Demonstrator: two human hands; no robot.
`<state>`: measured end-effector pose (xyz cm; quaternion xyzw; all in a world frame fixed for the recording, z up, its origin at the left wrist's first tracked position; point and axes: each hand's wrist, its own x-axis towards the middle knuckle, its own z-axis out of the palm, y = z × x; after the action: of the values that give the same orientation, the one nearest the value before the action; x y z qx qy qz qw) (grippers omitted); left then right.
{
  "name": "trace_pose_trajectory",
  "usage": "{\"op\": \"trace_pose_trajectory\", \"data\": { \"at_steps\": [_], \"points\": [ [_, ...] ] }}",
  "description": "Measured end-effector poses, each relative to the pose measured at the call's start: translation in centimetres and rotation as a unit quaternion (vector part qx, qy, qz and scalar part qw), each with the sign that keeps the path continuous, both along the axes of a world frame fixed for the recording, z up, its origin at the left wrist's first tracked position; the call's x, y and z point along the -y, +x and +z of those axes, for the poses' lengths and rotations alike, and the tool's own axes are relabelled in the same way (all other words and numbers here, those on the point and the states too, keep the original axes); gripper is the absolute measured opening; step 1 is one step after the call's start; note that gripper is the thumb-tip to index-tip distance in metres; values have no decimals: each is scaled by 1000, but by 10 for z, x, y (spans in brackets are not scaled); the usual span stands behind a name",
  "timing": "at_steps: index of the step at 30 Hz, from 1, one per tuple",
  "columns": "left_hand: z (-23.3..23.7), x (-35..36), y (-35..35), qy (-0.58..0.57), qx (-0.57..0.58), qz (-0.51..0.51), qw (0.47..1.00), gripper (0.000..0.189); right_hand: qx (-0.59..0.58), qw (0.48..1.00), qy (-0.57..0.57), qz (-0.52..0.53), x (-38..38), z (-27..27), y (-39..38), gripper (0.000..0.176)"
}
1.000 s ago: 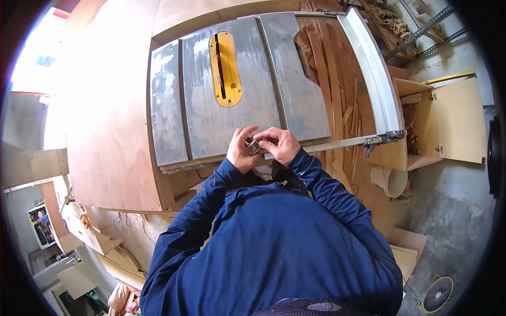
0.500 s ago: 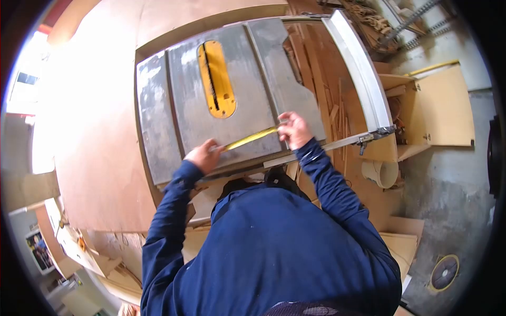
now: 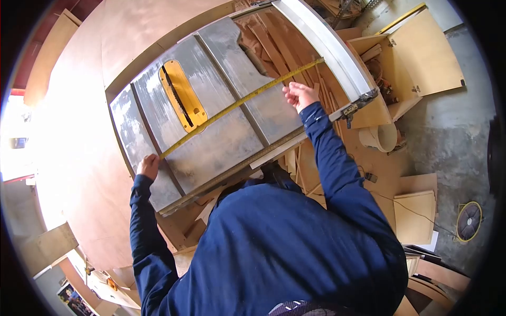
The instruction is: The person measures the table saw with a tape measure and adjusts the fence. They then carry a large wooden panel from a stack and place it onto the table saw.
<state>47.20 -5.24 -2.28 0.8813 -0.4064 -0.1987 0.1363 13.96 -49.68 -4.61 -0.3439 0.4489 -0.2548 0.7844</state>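
A yellow tape measure [image 3: 237, 103] stretches slantwise over the grey metal saw table [image 3: 216, 158], its far end close to the silver fence rail. At the tape's lower left end, my left hand [image 3: 148, 166] is closed on it near the table's left groove. My right hand [image 3: 300, 96] is raised beside the tape's right part, just below it, fingers curled; whether they hold anything is too small to tell. The tape passes by the lower end of the yellow insert plate [image 3: 183, 95], which has a dark slot.
A silver rail [image 3: 327, 47] curves along the right, with a clamp [image 3: 350, 109] at its lower end. Wood strips [image 3: 274, 45] lie between rail and table. Plywood [image 3: 79, 158] spreads at the left. An open cabinet door [image 3: 429, 52] and a round fan [image 3: 468, 221] are at the right.
The tape is now far longer and reaches toward the rail. My left hand has moved left; my right hand has shifted up and off the tape's end. The view has turned.
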Motion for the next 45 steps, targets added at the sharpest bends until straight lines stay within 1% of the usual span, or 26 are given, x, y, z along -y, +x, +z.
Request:
{"op": "trace_pose_trajectory", "data": {
  "at_steps": [2,3,4,6,8,10,12,14,15,16,18,19,21,22,24,26,28,29,30,32,34,36,39,41,43,45],
  "points": [
    [4,20,-1,6,-20,21,1000,24,-14,999,-13,29,-25,-5,-6,19],
    [5,25,-1,11,-41,41,998,25,-11,998,-46,30,-39,-2,-13,19],
    [5,28,3,12,-42,44,998,25,11,997,-80,10,-51,-5,-21,19],
    [5,27,9,-16,-51,39,998,25,8,994,-103,-28,-72,-4,-45,17],
    [12,20,13,2,-54,36,998,26,-46,986,-151,-51,-90,-6,-68,16],
    [10,10,15,10,-42,33,999,27,-68,979,-180,-69,-104,-28,-96,14],
    [7,13,19,10,-39,34,999,28,-90,980,-154,-89,-121,-39,-110,13],
    [1,21,25,8,-37,36,999,28,-156,978,-118,-68,-137,-52,-118,16],
    [-7,26,28,6,-40,26,999,28,-172,972,-156,-29,-144,-59,-121,28],
    [-8,34,27,2,-44,18,999,28,-160,979,-122,-15,-151,-68,-121,41],
    [-4,48,22,16,-32,28,999,27,-158,979,-116,64,-160,-70,-121,52],
    [0,56,18,26,-38,33,998,27,-158,978,-117,65,-162,-75,-119,52],
    [10,62,14,33,-65,33,997,26,-131,954,-224,150,-169,-82,-112,51],
    [5,56,19,32,-64,32,997,26,-131,954,-225,149,-170,-80,-109,51],
    [-10,36,36,23,-54,18,998,28,-213,887,-316,261,-169,-73,-104,47],
    [-5,21,41,39,-76,23,996,28,-220,889,-313,252,-175,-70,-97,43],
    [0,15,42,56,-98,30,993,29,-232,871,-323,289,-176,-59,-89,40],
    [1,12,41,50,-108,44,992,30,-233,866,-334,291,-177,-69,-89,35],
    [2,10,40,44,-118,59,990,30,-234,866,-333,290,-178,-62,-87,35],
    [9,9,39,38,-113,52,991,30,-216,877,-315,293,-177,-44,-80,33],
    [8,9,37,35,-109,48,992,29,-208,879,-314,293,-179,-55,-82,33],
    [4,15,38,49,-106,59,991,30,-204,872,-314,317,-182,-69,-83,34],
    [5,34,32,50,-94,51,993,28,-208,868,-291,344,-183,-56,-75,36],
    [-5,41,38,54,-75,44,995,28,-205,866,-292,351,-183,-60,-75,39],
    [-11,49,41,42,-62,38,996,29,-202,865,-291,357,-185,-50,-70,41],
    [-12,58,40,37,-50,31,998,28,-250,826,-324,387,-189,-40,-67,49]
  ]
}}
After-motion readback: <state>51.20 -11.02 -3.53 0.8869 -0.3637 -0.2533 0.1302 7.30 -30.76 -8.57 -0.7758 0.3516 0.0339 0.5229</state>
